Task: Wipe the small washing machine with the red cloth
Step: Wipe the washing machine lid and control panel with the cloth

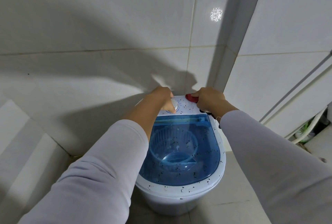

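Note:
The small washing machine stands on the floor against a tiled wall, white with a see-through blue lid speckled with dark spots. Inside the lid a pale basket shows. My left hand rests on the white control panel at the back, its fingers over the round dial. My right hand presses a bunched red cloth against the panel's back right corner. Most of the cloth is hidden under my fingers.
White tiled walls meet in a corner right behind the machine. A low tiled ledge runs along the left. At the right a white door or panel stands, with hoses and clutter near its base.

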{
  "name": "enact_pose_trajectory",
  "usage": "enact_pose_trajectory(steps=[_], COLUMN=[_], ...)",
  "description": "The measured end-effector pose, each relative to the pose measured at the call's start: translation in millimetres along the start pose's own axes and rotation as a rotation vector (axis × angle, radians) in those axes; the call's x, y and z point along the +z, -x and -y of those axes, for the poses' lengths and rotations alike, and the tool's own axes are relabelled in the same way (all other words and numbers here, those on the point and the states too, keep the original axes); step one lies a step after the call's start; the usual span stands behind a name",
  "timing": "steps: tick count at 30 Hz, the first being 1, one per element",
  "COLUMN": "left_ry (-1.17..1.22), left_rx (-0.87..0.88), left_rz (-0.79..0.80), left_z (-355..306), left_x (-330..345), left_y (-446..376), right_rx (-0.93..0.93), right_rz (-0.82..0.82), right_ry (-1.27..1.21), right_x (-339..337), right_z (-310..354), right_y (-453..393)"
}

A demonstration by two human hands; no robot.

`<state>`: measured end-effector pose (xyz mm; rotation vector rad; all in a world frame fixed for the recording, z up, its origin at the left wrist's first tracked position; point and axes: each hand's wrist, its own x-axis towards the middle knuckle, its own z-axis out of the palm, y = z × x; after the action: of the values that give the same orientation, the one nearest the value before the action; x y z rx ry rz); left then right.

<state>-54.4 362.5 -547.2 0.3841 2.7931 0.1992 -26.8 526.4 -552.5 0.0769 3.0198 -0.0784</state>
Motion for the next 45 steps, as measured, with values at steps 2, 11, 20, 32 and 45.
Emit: enact_pose_trajectory(steps=[2,11,20,32,45], left_ry=[0.001,-0.028,0.0,0.01,0.013], left_rx=[-0.006,-0.016,-0.027,-0.017,-0.023], left_rz=[0.01,0.025,0.02,0.008,0.009], left_z=[-1,-5,-7,-6,-5], left_x=[0,0,1,1,2], left_y=[0,5,5,7,4], right_rx=[0.012,-0.04,-0.106,-0.105,0.151], right_rz=[0.009,0.007,-0.013,-0.029,-0.104], right_ry=[-0.015,-0.041,-0.045,-0.18,-0.392], right_x=[0,3,5,12,6], right_z=[0,-10,-21,-34,-32], right_y=[5,30,36,37,17])
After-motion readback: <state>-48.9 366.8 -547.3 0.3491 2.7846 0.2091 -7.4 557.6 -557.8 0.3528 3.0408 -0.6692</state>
